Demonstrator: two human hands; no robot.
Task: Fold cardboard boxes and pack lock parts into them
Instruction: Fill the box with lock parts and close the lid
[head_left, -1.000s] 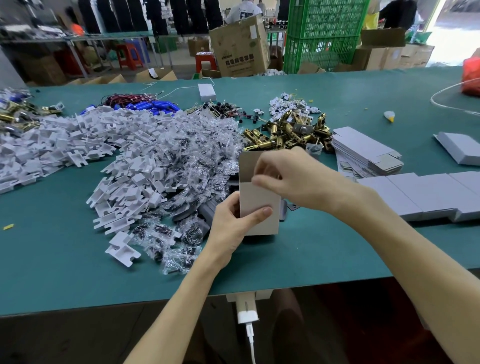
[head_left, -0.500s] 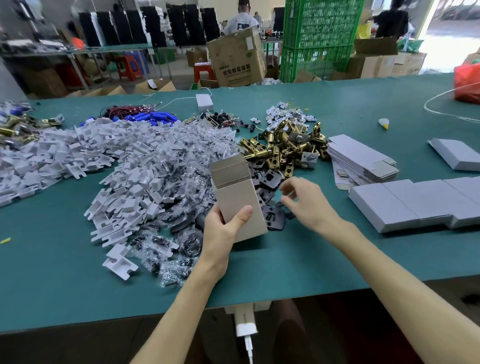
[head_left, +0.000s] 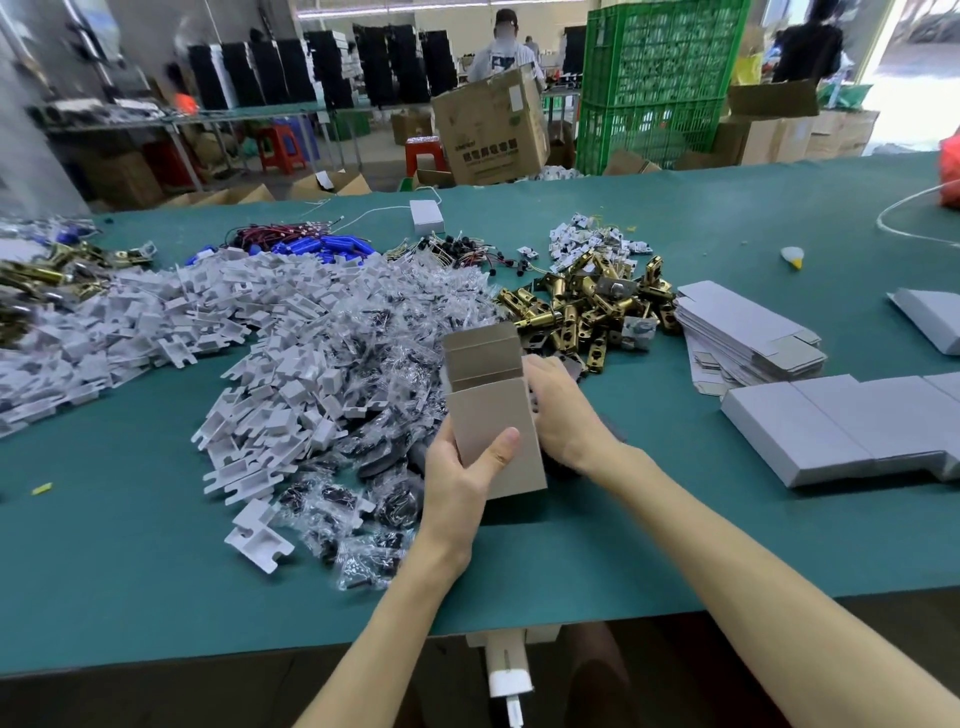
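Observation:
My left hand (head_left: 462, 483) grips a small grey-brown cardboard box (head_left: 493, 415) upright above the green table (head_left: 130, 545), thumb across its front, top flap standing open. My right hand (head_left: 566, 415) sits right beside the box, over a patch of dark lock plates; its fingertips are hidden behind the box, so whether it holds a part is unclear. A heap of brass latches (head_left: 587, 306) lies just beyond. White plastic inserts (head_left: 270, 374) and bagged screws (head_left: 374, 332) spread to the left.
Flat box blanks (head_left: 743, 332) are stacked at the right, with a row of closed grey boxes (head_left: 841, 426) nearer me. Wires and a white adapter (head_left: 427, 217) lie at the back. Green crates (head_left: 654, 83), cartons and people stand beyond the table.
My right hand left the box top, reached out to the dark plates, then came back against the box's right side. My left hand tilted the box and raised it slightly.

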